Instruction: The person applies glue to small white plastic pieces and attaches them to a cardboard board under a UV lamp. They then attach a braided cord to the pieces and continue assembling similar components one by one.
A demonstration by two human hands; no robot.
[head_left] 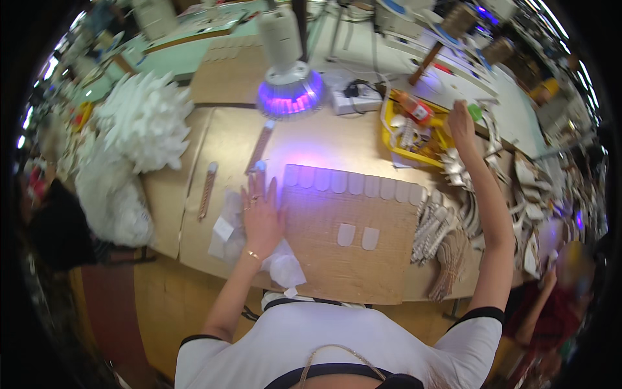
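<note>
My left hand [262,217] lies flat, fingers stretched, at the left edge of a brown cardboard sheet [337,266]. Its fingertips are by the pale end of a narrow patterned strip [260,166]. Along the sheet's far edge runs a row of rounded pale tabs [339,182]; two loose tabs [370,238] lie lower on it. Crumpled white plastic [285,267] sits beside my left wrist. Reaching far right, my right hand [460,126] is closed beside a yellow basket [405,153]. What it holds is hidden; a green object [475,112] shows just behind it.
A lamp [289,94] glows purple above the table. Two more patterned strips [207,190] lie to the left, near a white frilly pile [139,120]. Bundles of straps [431,227] edge the right side. Another person [551,305] is at the far right.
</note>
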